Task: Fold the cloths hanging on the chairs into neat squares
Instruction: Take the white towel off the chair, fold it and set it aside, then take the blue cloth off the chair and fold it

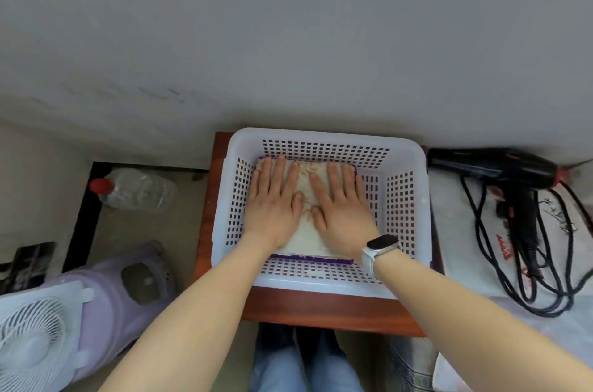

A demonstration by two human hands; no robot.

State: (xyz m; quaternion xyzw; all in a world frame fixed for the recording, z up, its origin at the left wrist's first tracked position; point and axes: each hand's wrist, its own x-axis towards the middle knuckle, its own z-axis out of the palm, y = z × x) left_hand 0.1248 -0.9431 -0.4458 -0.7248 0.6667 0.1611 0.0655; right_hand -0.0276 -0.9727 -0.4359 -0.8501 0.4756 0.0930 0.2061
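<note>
Pressing down w/ both hands: left hand (272, 208) and right hand (341, 212) lie flat, palms down, fingers straight and slightly spread, on a folded beige cloth (306, 231) inside a white perforated basket (404, 199). Neither hand grips anything, just flat contact. Thumbs nearly meet over the cloth's middle. Cloth is a rough square, fluffy texture, sitting on the basket floor toward the left side; gap of bare basket floor on the right. A purple edge (313, 260) shows under the cloth along its near side, and a sliver at the far side too; can't tell if it's another cloth or a liner. Right wrist has a smartwatch (382, 247), white strap, dark face.

Basket sits on a small reddish-brown wooden table (321, 311) against a grey wall. Right of it, a black hair dryer (500, 173) w/ coiled cord lies on a white sheet w/ red print. Left, on the floor: clear plastic bottle (138, 187) w/ red cap lying on its side, a lilac plastic stool (128, 289), a white fan (35, 340) at bottom-left. Person's blue jeans (282, 366) visible below the table edge.
</note>
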